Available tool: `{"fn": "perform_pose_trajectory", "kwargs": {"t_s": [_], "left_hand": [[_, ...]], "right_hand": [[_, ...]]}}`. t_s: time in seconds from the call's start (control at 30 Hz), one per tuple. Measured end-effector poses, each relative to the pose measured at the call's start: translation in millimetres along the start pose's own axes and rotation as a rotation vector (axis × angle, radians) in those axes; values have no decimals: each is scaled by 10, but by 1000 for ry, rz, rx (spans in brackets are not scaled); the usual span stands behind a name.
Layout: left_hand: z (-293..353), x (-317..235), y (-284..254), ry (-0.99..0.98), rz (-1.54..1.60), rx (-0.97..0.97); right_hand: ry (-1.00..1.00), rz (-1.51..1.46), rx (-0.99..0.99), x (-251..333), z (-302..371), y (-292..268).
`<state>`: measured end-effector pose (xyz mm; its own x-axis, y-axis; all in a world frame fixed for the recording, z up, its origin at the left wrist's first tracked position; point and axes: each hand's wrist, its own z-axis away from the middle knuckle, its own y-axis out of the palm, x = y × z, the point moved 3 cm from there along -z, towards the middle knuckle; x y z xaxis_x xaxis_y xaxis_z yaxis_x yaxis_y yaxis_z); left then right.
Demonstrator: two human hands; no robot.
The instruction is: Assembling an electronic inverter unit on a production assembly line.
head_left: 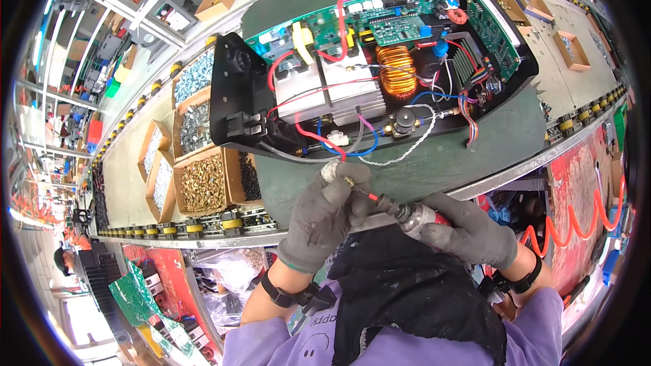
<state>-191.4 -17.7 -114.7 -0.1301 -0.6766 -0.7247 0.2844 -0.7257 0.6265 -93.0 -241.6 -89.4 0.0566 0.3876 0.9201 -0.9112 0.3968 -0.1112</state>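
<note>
My right hand (471, 232), in a grey glove, is wrapped round a screwdriver (400, 210) with a black front and a red and clear body. Its tip points left, into the fingers of my left hand (322, 217). That hand, gloved too, is closed in a pinch; a small brassy bit shows at its fingertips, too small to name. Just beyond both hands stands an open black housing (234, 88) with green circuit boards (400, 30), silver heat sinks (352, 98), a copper coil (397, 71) and loose wires. A red wire (319, 137) hangs from it close to my left fingertips.
The housing rests on a dark green mat (285, 193). Cardboard boxes of brass-coloured screws (203, 183) and silver parts (195, 125) stand left. Roller strips (196, 228) edge the line. A coiled orange hose (576, 230) hangs at right. Another person (64, 261) is far left.
</note>
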Motion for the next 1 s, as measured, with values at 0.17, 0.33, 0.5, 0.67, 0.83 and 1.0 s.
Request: {"fn": "perform_pose_trajectory", "kwargs": {"t_s": [0.17,0.33,0.5,0.67,0.83,1.0], "left_hand": [[-18,40,16,-13,135,12],[-56,59,38,-36,149,-13],[-59,21,85,-8,6,2],[-67,52,92,-94,-42,50],[-31,-109,306,-188,-106,88],[-58,-1008,856,-111,-729,118]], "right_hand": [[-28,108,-75,-44,47,-4],[-50,63,-95,-61,35,25],[41,-26,-45,-15,63,0],[50,-242,-28,-9,66,7],[23,-522,-37,-112,143,-74],[-65,-584,-134,-87,267,-322]]}}
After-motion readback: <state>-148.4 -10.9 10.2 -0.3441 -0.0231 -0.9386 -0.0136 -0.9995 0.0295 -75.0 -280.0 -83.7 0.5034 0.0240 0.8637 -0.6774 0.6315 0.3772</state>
